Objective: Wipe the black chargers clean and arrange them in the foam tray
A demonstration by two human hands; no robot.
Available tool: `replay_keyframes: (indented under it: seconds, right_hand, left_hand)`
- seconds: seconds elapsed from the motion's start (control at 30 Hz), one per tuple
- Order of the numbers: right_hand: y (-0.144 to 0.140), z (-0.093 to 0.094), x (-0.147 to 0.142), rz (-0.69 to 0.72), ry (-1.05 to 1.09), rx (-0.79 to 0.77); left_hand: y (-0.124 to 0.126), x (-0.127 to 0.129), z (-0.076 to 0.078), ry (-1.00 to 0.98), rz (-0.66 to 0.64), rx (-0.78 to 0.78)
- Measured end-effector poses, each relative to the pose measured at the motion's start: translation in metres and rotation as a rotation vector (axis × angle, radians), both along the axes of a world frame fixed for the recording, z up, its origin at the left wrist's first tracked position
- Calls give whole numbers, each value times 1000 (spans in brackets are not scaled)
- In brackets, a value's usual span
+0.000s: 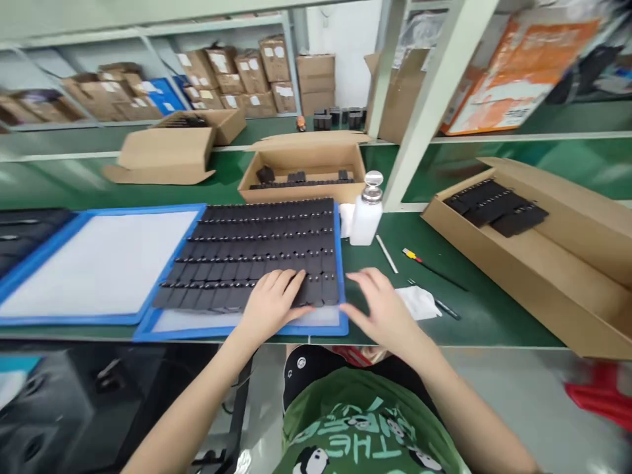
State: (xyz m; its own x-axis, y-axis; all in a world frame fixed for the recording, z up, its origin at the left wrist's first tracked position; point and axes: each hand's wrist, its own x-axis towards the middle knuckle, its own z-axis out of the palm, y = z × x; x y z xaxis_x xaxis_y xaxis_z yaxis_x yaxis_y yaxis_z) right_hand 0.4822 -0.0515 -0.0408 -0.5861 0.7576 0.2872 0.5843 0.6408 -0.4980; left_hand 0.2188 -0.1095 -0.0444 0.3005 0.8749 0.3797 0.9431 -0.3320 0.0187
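Rows of slim black pieces (257,247), with small shiny round parts along their edges, fill most of a blue-rimmed white tray (207,334). My left hand (274,299) rests over the front row near its right end, fingers stretched over the pieces and thumb along their front edge. Just right of the tray's rim is my right hand (380,306), with thumb and fingers apart and nothing visible between them. A white tissue (419,303) lies beside that hand.
Left is another blue-rimmed tray (99,263). Behind stand an open carton (301,158) and a white pump bottle (366,217). On the right are tweezers (447,308), a black cable (439,271), a white stick (386,254) and a long carton (553,289) holding black pieces.
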Motion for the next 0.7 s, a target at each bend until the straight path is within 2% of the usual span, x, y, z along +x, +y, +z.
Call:
replay_keyframes:
  seconds: [0.1, 0.17, 0.27, 0.37, 0.43, 0.5, 0.6, 0.7]
  right_hand:
    - [0, -14, 59, -173, -87, 126]
    - [4, -21, 93, -216, -119, 199]
    - [13, -17, 111, -221, -100, 293]
    - [13, 2, 80, -115, -52, 310]
    - [6, 14, 42, 33, -39, 275]
    - [-1, 17, 2, 154, -33, 253]
    - [-1, 6, -42, 191, -18, 245]
    - [5, -10, -61, 144, 4, 254]
  left_hand:
    - [-1, 0, -7, 19, -38, 109]
    - [-2, 0, -7, 25, -56, 144]
    - [-4, -3, 0, 51, -67, 124]
    - [-10, -12, 10, 90, -65, 63]
    - [-15, -17, 15, 116, -58, 42]
    - [-19, -18, 15, 137, -53, 43]
    - [-17, -14, 10, 154, -46, 67]
    - [-7, -9, 4, 166, -33, 94]
